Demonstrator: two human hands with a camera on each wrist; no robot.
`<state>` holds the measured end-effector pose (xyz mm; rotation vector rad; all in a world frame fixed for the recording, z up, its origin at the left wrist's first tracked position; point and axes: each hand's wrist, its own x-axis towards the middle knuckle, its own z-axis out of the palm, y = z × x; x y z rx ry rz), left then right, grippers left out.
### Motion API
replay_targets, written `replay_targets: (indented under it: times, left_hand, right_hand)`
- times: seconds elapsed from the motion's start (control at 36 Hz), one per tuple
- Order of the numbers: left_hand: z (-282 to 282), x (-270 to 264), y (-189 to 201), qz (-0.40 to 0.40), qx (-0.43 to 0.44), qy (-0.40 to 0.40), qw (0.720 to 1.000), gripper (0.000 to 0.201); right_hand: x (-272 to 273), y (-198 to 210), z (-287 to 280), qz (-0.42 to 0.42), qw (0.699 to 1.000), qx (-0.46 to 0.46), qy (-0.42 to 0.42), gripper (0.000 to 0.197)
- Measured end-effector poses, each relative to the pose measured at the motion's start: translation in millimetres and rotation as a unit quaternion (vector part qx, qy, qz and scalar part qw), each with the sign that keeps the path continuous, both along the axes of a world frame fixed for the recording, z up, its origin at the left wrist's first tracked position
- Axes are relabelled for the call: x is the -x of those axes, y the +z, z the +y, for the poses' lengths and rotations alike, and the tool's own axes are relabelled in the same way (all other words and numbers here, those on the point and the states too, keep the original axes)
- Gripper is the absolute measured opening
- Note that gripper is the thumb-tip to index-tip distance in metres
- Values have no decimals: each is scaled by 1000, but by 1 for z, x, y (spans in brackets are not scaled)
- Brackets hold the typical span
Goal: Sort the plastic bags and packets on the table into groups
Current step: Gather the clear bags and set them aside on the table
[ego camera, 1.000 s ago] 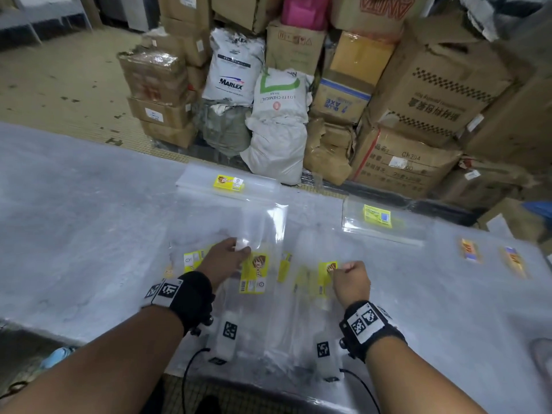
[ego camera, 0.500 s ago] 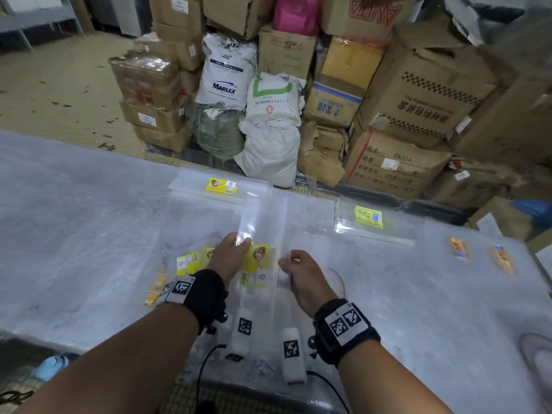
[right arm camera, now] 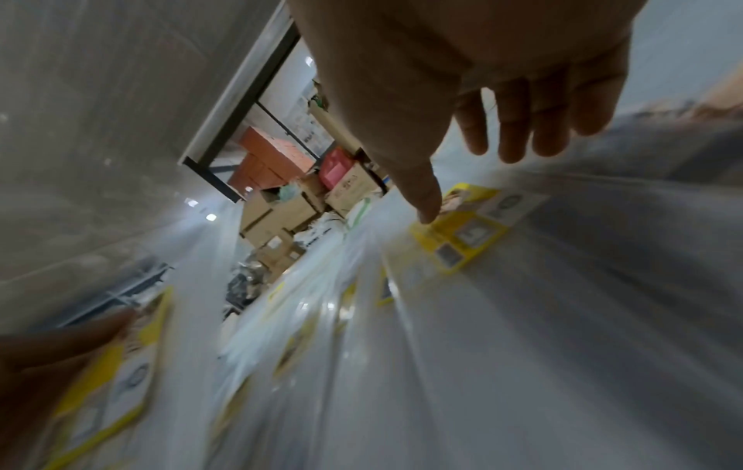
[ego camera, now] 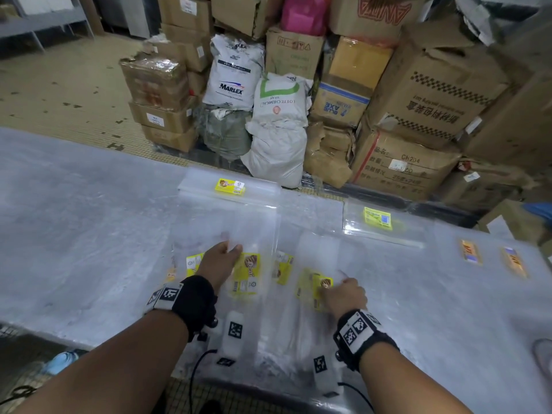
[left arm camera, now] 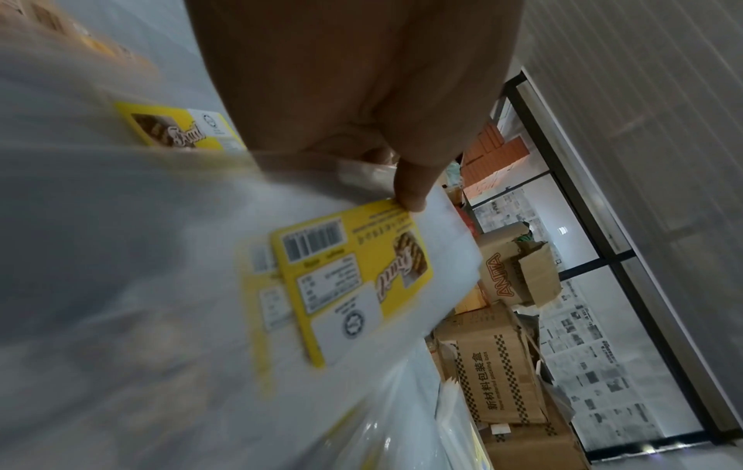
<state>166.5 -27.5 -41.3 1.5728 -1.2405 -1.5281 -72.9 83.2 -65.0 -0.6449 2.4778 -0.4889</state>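
Clear plastic packets with yellow labels lie in a loose heap at the near edge of the grey table (ego camera: pixel 74 234). My left hand (ego camera: pixel 233 249) pinches the top edge of one clear packet (ego camera: pixel 246 274). In the left wrist view my thumb presses on that packet (left arm camera: pixel 353 279) just above its label, with my left hand (left arm camera: pixel 402 190) curled under it. My right hand (ego camera: pixel 331 289) reaches over another yellow-labelled packet (ego camera: pixel 312 283). In the right wrist view my right hand (right arm camera: pixel 466 184) has straight fingers just above that packet (right arm camera: pixel 462 235) and holds nothing.
A stack of clear bags with a yellow label (ego camera: pixel 230 186) lies at the far edge. A second stack (ego camera: pixel 378 218) is further right. Two orange-labelled packets (ego camera: pixel 471 252) lie at the right. Cartons and sacks (ego camera: pixel 277 121) stand on the floor beyond the table.
My right hand has let go of the clear packet that both hands held and has moved right, over the other yellow-labelled packets. My left hand keeps its pinch.
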Motion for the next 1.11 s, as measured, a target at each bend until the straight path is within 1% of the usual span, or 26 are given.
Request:
replay_targets:
  times: [0.03,0.06,0.08,0.14,0.17,0.22,0.25,0.28,0.33,0.39,0.44,0.47,0.5,0.56,0.58,0.64,0.69,0.75,0.78,0.81,0.89,0.97,1.0,1.06,1.08,1.11]
  left_hand:
    - [-1,-1,-3,-3,1,-4,1000,18]
    - [-2,-1,-7,-7,0,-4,1000,19]
    - [-2,-2,-9,-12,0,0,1000,30]
    - [-13,-4,-36,-9,-2,4,1000,66]
    - [-10,-2,-28,-2,-3,-4,1000,71]
    - [-5,1,-12,9,-4,-22,1000,51]
    - [-3,3,-7,9,-9,-27,1000,40]
    - [-2,5,-4,12,-16,-26,999,35]
    - [-1,6,-2,35,-30,-17,999,37]
    - [-1,8,0,50,-33,-18,998,28]
    - [-1,11,5,51,-31,-12,998,17]
    - [-2,13,3,45,-29,-10,998,18]
    - [-4,13,0,35,-24,-9,999,25]
    - [-11,11,-12,11,-20,-6,1000,54]
    - [-21,8,-32,14,-25,-9,1000,65]
    - [-32,5,-54,21,-24,-18,999,83]
    - [-30,8,-45,41,-31,-14,999,94]
    - [-22,12,-29,63,-34,-9,997,84]
    - [-21,14,-28,68,-35,-4,997,76]
    - [-12,17,-8,71,-31,-7,997,69]
    - [-8,19,4,76,-29,-5,997,46]
    - [-2,20,16,59,10,-14,998,47]
    - [1,20,20,52,27,-21,998,40]
    - [3,18,19,50,68,-32,996,18]
    - [5,16,20,51,77,-32,995,13]
    - [5,13,19,45,84,-28,995,16]
  right_hand:
    - [3,-2,1,2,1000,-28,4,72]
    - [6,-7,0,-5,999,-47,10,74]
    - [8,-12,0,-13,998,-55,15,74]
    - [16,-23,-1,-17,998,-51,35,68]
    - [18,-23,0,-20,998,-42,43,57]
    - [18,-14,1,-43,998,-8,36,22]
    - [17,-10,2,-55,998,16,23,17]
    - [17,-8,1,-57,997,48,2,18]
    - [16,-4,0,-57,991,112,-43,8]
    - [13,-2,-2,-78,979,180,-62,4]
    - [11,3,-4,-119,959,247,-65,15]
    - [9,8,-6,-132,949,278,-63,20]
    - [7,13,-8,-153,938,303,-66,23]
    - [1,23,-12,-210,914,340,-68,24]
    - [-2,28,-15,-236,904,351,-66,23]
    - [-9,38,-20,-268,891,362,-58,20]
    - [-18,47,-24,-309,878,361,-57,18]
    - [-30,52,-29,-340,870,356,-40,16]
    - [-37,52,-32,-343,872,347,-30,16]
    - [-44,52,-34,-337,878,340,-20,16]
    - [-64,46,-39,-296,899,323,-3,17]
    - [-81,44,-43,-257,913,317,16,19]
    - [-86,43,-43,-245,916,318,23,20]
    - [-95,42,-42,-228,921,313,44,22]
    - [-98,42,-42,-222,924,306,55,23]
    - [-101,41,-41,-216,927,300,67,24]
